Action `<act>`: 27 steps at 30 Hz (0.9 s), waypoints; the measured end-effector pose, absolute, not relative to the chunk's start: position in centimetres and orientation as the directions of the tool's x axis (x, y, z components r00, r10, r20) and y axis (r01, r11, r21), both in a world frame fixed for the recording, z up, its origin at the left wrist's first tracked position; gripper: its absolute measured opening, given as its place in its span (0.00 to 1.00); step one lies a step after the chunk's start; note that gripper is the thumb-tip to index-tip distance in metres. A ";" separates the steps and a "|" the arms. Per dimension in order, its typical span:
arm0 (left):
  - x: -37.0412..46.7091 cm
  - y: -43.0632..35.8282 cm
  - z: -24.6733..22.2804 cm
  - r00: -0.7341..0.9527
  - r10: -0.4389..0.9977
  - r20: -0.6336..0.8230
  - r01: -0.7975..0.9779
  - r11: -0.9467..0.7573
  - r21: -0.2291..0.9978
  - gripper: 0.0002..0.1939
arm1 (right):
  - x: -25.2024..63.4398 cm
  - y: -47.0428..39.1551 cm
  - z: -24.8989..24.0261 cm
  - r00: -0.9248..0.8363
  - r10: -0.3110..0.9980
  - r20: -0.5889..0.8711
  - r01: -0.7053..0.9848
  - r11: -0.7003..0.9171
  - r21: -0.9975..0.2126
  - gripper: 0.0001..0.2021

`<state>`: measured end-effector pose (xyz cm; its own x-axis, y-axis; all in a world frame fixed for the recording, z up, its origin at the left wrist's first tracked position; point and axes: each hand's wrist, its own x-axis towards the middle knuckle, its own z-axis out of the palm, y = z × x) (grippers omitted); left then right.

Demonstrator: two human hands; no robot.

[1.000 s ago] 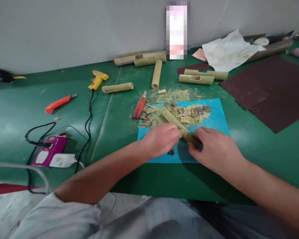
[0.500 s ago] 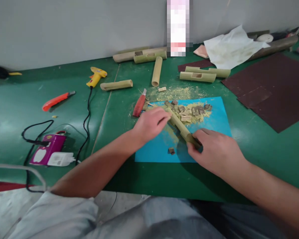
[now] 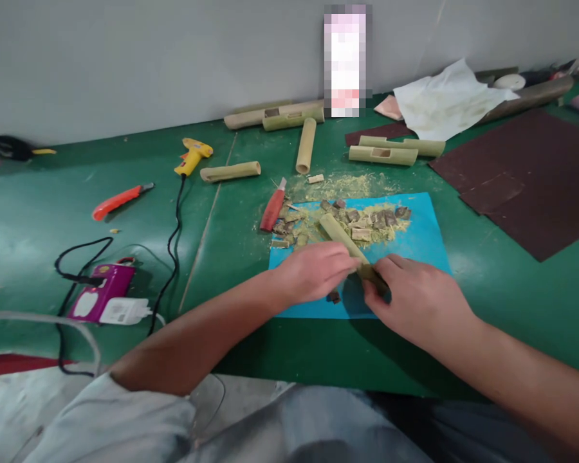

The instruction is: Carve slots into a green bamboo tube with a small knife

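A pale green bamboo tube (image 3: 343,235) slants over the blue sheet (image 3: 427,251), its near end in my right hand (image 3: 417,289). The fingers and thumb of that hand are wrapped round it. My left hand (image 3: 318,273) is closed in a pinch against the tube's left side, near its middle. Whatever lies between those fingertips is too small or hidden to make out. Brown folded scraps (image 3: 380,218) and yellowish shavings lie at the sheet's far edge. A red-handled knife (image 3: 273,207) rests just left of them.
Cut bamboo tubes (image 3: 383,155) lie farther back. At the left are an orange utility knife (image 3: 121,202), a yellow hot glue gun (image 3: 193,157) and a purple power strip (image 3: 103,290) with cords. Dark brown sheets (image 3: 535,180) and a white cloth (image 3: 448,99) spread out at the right.
My left hand has slid along the tube toward me, from its far end to about its middle. My right hand keeps its hold. The view has shifted slightly.
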<state>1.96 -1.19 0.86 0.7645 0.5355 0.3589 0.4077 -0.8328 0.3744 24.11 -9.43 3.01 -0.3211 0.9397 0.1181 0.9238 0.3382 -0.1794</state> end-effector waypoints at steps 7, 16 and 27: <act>1.5 -0.3 0.9 0.672 0.615 0.413 0.498 -0.788 0.362 0.13 | 23.9 -9.4 3.4 -0.327 0.939 0.108 0.926 0.342 -0.163 0.10; 1.7 -0.8 0.8 0.686 0.609 0.399 0.481 -0.790 0.379 0.13 | 24.1 -9.4 3.0 -0.333 0.936 0.115 0.921 0.349 -0.172 0.10; 2.0 -1.2 1.0 0.752 0.539 0.380 0.432 -0.838 0.334 0.14 | 23.9 -9.4 3.2 -0.319 0.944 0.081 0.931 0.328 -0.161 0.10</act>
